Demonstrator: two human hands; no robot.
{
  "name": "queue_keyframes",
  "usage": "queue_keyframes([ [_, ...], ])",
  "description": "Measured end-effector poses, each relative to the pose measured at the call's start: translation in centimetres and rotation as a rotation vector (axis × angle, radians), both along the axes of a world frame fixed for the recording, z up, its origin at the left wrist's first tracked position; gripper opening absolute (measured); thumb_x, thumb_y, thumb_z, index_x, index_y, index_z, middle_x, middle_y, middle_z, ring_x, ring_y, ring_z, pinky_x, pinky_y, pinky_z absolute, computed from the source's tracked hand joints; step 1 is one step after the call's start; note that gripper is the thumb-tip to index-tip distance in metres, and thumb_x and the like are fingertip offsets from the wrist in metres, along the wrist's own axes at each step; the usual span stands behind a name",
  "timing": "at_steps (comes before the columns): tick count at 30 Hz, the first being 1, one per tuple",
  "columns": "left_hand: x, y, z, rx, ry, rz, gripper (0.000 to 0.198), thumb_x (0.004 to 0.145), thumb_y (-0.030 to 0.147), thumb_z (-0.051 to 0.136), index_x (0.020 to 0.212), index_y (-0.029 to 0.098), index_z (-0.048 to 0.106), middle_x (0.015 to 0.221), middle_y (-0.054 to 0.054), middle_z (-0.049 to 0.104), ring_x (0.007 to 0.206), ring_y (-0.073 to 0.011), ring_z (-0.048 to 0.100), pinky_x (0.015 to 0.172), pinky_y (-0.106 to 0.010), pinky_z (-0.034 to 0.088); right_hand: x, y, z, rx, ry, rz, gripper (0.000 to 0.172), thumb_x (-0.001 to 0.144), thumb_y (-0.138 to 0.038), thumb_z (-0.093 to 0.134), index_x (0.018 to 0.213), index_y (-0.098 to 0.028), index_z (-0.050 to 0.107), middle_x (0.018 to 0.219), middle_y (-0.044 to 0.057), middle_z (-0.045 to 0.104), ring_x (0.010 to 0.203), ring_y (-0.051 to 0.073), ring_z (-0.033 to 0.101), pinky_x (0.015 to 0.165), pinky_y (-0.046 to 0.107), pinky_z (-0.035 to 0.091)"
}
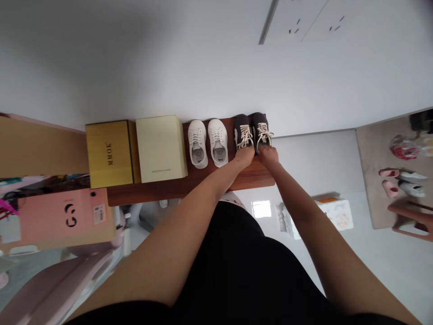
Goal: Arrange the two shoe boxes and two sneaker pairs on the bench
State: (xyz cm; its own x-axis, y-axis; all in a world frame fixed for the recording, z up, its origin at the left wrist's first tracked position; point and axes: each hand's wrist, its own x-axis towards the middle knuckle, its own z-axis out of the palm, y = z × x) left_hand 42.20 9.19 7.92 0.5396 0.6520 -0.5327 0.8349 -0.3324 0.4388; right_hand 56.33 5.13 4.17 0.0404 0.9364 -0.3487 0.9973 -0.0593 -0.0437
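Sneakers (243, 132), dark and laced, are being held by their near-facing heels, one each in left hand (245, 155) and right hand (269, 156), apparently for easier grip, at the wooden shelf's (253, 177) right end.

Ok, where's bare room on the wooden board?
Board: front strip before the white shoes; narrow gap between them and the dark shoes. Crowded: the gold box and cream box, around left hand and right hand.
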Motion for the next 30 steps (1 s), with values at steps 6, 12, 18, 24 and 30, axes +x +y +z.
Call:
queue_keyframes([
  [6, -0.8, -0.7, 0.9, 0.043, -0.189, 0.094, 0.027, 0.101, 0.017, 0.049, 0.126, 0.011, 0.060, 0.123, -0.020, 0.070, 0.117, -0.0270, 0.067, 0.099, -0.037, 0.050, -0.9, -1.2, 1.7, 0.194, 0.080, -0.122, 0.027, 0.090, -0.022, 0.059, 0.114, -0.012, 0.069, 0.112, 0.020, 0.070, 0.107, 0.032, 0.059, 0.093, 0.041, 0.042],
  [12, -6.2, -2.1, 4.1, 0.086, -0.516, 0.266, 0.018, 0.101, 0.025, 0.052, 0.107, 0.018, 0.068, 0.097, -0.006, 0.074, 0.090, -0.0183, 0.069, 0.085, -0.029, 0.050, -4.6, -3.1, 4.7, 0.385, 0.418, -0.223, 0.029, 0.095, -0.032, 0.055, 0.114, -0.015, 0.069, 0.110, 0.017, 0.072, 0.103, 0.030, 0.063, 0.093, 0.042, 0.049],
  [18, -19.9, -7.1, 4.2, 0.046, -0.371, 0.520, 0.023, 0.097, 0.037, 0.056, 0.091, 0.019, 0.069, 0.077, -0.002, 0.068, 0.075, -0.0168, 0.064, 0.075, -0.027, 0.047, -12.7, -7.2, 4.7, 0.037, 0.662, -0.144, 0.022, 0.093, -0.031, 0.062, 0.109, -0.020, 0.071, 0.105, 0.010, 0.076, 0.093, 0.023, 0.071, 0.087, 0.035, 0.054],
  [24, -34.7, -14.3, 0.8, -0.237, 0.027, 0.627, 0.017, 0.095, 0.029, 0.056, 0.089, 0.020, 0.069, 0.090, -0.007, 0.075, 0.088, -0.0212, 0.070, 0.079, -0.028, 0.047, -19.2, -9.7, 2.8, -0.372, 0.476, 0.041, 0.022, 0.082, -0.025, 0.078, 0.101, -0.015, 0.074, 0.101, 0.015, 0.076, 0.097, 0.031, 0.070, 0.088, 0.040, 0.053],
  [30, -45.1, -17.4, -1.4, -0.259, -0.059, 0.907, 0.008, 0.089, 0.027, 0.065, 0.092, 0.020, 0.067, 0.103, -0.010, 0.075, 0.105, -0.0248, 0.069, 0.094, -0.033, 0.049, -27.7, -9.3, 1.3, -0.434, 0.656, -0.084, 0.017, 0.082, -0.023, 0.077, 0.098, -0.019, 0.074, 0.106, 0.012, 0.075, 0.107, 0.031, 0.068, 0.101, 0.043, 0.050],
])
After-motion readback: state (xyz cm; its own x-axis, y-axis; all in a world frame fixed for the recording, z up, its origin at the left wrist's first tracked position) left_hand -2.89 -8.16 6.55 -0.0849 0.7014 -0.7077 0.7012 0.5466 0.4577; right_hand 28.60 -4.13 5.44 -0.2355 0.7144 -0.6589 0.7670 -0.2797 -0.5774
